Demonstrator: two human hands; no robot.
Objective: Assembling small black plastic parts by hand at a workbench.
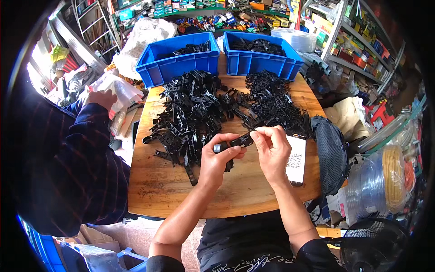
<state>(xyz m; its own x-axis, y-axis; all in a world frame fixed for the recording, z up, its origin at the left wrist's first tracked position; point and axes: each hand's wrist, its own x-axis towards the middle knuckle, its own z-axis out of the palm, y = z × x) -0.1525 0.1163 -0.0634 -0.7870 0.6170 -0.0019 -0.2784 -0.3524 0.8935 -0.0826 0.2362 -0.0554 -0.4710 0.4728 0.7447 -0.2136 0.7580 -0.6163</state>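
Observation:
In front of me, above the wooden table [167, 199], my left hand [213, 158] is closed around a black plastic part [240, 142]. One rounded end of that part sticks out beside the thumb. My right hand [275, 156] pinches at the part's other end with thumb and forefinger; whether a smaller piece sits between those fingertips is too small to tell. Just beyond my left hand rises a heap of larger black plastic parts [188, 106]. A second heap of thinner black parts [272, 97] lies beyond my right hand.
Two blue bins [181, 68] holding black parts stand at the table's far end. A phone [297, 158] lies by my right wrist, against a dark mesh bag [328, 154]. Another person's dark sleeve [86, 140] is at the left. A black fan [371, 245] stands low right.

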